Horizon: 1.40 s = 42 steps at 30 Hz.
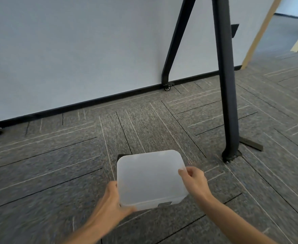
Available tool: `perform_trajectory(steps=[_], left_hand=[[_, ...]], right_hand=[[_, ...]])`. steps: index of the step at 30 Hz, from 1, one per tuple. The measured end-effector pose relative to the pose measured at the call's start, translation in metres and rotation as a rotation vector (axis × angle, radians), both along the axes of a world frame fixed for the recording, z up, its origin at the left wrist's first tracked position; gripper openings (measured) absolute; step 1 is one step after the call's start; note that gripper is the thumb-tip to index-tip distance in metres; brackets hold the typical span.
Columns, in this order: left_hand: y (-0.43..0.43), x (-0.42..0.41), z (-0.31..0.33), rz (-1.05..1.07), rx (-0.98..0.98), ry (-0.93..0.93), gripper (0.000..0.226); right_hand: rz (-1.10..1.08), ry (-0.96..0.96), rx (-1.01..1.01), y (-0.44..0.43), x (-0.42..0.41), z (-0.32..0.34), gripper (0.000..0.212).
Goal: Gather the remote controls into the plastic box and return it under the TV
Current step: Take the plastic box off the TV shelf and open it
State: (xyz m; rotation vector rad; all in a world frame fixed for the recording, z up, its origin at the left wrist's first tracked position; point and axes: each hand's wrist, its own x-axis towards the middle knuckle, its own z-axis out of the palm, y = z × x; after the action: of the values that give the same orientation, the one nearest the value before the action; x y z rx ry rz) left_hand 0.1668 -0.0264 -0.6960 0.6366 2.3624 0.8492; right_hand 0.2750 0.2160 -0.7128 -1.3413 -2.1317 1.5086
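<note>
Grey carpet [56,164] runs to a pale wall [74,50]. Low at centre, the left hand [112,199] clasps the lidded plastic box [150,180] at its near-left corner, while the right hand [194,180] pinches its right edge; a black stand leg [227,103] rises beyond.

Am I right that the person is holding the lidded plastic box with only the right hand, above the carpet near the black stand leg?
Not quite: both hands hold it. In the head view the left hand grips the near left corner of the plastic box and the right hand pinches its right edge. The rest stands: lid on, above the carpet, near the black stand leg.
</note>
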Motion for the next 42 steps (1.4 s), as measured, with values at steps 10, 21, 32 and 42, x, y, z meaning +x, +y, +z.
perform_trajectory(steps=[10,21,32,42], left_hand=[[-0.028,0.021,-0.049,-0.035,-0.160,0.024,0.081],[-0.035,-0.010,-0.044,-0.739,-0.332,1.024,0.078],[-0.036,-0.042,-0.007,-0.896,0.033,1.067,0.044],[-0.087,-0.039,-0.038,0.371,0.406,-0.004,0.020]], right_hand=[[0.087,-0.097,-0.057,-0.023,0.026,-0.047,0.015],[0.122,-0.044,-0.078,-0.012,0.020,-0.048,0.016],[0.117,0.126,-0.265,-0.004,0.006,-0.014,0.056],[0.593,-0.192,0.223,-0.015,-0.002,-0.055,0.036]])
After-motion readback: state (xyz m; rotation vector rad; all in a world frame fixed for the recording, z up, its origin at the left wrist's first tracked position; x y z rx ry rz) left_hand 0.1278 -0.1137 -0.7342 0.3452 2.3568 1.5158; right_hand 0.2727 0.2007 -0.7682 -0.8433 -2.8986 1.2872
